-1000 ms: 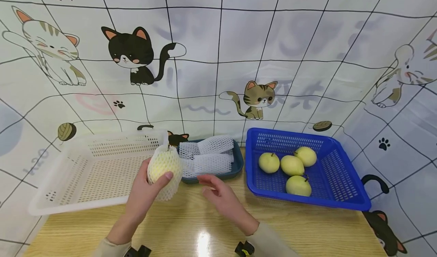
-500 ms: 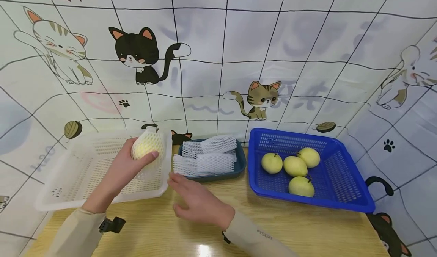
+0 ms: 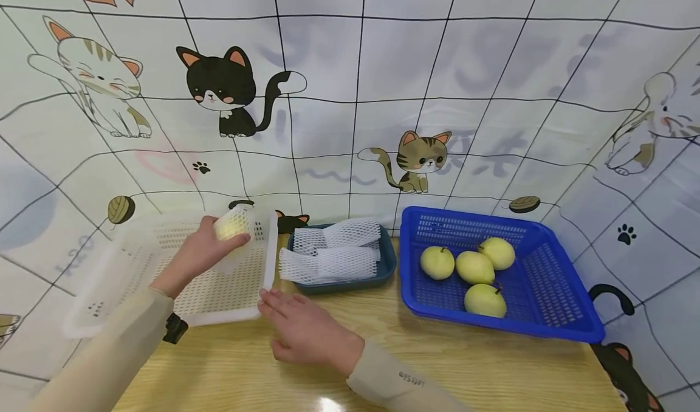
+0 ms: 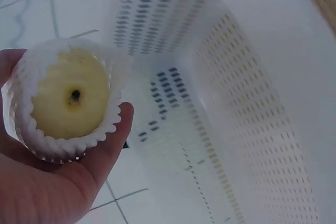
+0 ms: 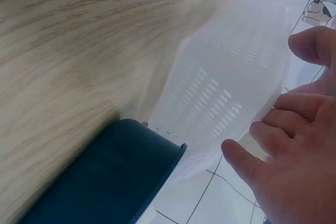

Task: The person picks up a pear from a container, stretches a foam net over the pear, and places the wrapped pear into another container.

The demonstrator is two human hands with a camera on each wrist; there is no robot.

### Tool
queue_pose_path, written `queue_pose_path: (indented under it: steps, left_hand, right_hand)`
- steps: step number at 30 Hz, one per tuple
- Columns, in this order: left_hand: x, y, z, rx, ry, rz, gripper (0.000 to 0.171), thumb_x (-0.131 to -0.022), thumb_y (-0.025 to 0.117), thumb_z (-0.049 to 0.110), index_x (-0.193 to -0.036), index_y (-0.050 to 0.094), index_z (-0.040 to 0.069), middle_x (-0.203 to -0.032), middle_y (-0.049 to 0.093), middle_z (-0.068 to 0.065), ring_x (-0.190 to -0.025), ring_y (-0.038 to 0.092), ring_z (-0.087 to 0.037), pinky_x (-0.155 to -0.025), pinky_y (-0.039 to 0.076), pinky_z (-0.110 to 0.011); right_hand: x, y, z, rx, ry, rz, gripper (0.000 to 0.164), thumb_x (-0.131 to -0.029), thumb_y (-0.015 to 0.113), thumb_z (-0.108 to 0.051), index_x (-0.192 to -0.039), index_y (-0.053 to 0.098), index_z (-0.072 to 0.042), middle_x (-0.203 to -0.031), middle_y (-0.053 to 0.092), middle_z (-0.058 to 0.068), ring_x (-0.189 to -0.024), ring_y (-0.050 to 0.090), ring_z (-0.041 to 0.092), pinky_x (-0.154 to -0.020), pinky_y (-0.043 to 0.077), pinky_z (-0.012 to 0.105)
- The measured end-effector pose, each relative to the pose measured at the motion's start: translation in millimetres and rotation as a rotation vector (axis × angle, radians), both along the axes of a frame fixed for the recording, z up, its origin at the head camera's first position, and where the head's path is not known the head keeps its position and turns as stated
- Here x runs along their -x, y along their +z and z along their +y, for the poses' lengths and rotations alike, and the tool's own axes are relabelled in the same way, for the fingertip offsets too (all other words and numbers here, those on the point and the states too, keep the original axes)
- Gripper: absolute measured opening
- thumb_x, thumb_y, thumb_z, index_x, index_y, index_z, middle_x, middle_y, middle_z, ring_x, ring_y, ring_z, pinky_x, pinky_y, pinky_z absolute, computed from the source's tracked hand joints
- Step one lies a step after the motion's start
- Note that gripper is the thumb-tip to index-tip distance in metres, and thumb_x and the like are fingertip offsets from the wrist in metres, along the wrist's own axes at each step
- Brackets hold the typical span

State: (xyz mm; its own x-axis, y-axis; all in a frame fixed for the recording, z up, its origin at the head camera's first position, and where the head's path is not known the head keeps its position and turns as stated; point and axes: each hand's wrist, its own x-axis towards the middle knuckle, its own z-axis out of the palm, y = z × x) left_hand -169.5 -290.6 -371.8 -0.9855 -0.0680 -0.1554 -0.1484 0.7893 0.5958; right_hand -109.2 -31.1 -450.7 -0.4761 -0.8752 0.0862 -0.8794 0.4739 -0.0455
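Observation:
My left hand (image 3: 202,251) grips a pale yellow pear (image 4: 58,90) wrapped in a white foam net sleeve (image 4: 39,142), its stem end showing in the left wrist view. Hand and pear are over the white perforated basket (image 3: 235,296) on the left of the table. My right hand (image 3: 312,333) is at the basket's front right corner, fingertips right at the rim and fingers loosely extended, holding nothing. In the right wrist view its thumb and fingers are beside the basket's outer wall (image 5: 210,93). The sleeve and hand hide much of the pear in the head view.
A dark teal tray (image 3: 350,287) with several flat foam net sleeves (image 3: 330,265) stands mid-table at the back. To its right is a blue basket (image 3: 404,272) with several bare pears (image 3: 474,269). A cat-patterned cloth (image 3: 322,114) hangs behind the wooden table (image 3: 229,363).
My left hand has carried the sleeved pear left and over the white basket, then slightly farther back. My right hand has moved left from the teal tray to the white basket's corner.

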Motion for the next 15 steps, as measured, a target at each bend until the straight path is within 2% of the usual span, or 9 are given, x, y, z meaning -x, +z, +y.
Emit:
queue_pose_path:
  steps: [4,9,15]
  left_hand:
    - [11.4,-9.6,-6,0.045,-0.02,-0.074,0.106,-0.094,0.059,0.064,-0.147,0.021,-0.02,-0.12,0.056,-0.036,-0.097,0.061,-0.038,-0.072,0.052,-0.041]
    - [25.6,-20.5,-12,0.106,-0.065,-0.137,0.113,-0.093,0.059,0.068,-0.146,0.018,-0.024,-0.127,0.052,-0.043,-0.106,0.061,-0.047,-0.083,0.054,-0.053]
    - [39.3,-25.0,-11,0.19,-0.115,-0.228,0.122,-0.093,0.059,0.068,-0.144,0.01,-0.031,-0.143,0.032,-0.053,-0.128,0.044,-0.064,-0.099,0.047,-0.066]
  right_hand:
    - [-2.4,0.1,-1,-0.038,-0.015,0.008,0.068,-0.104,0.055,-0.042,-0.161,0.036,-0.01,-0.17,0.025,0.006,-0.154,0.025,0.016,-0.118,0.036,0.036]
    - [-4.4,2.6,-1,-0.045,-0.028,0.025,0.07,-0.103,0.056,-0.044,-0.161,0.036,-0.011,-0.17,0.025,0.006,-0.154,0.025,0.016,-0.118,0.035,0.035]
    - [-5.8,4.5,-2,-0.064,-0.035,0.009,0.07,-0.104,0.054,-0.046,-0.162,0.034,-0.012,-0.17,0.023,0.004,-0.155,0.022,0.015,-0.119,0.033,0.035]
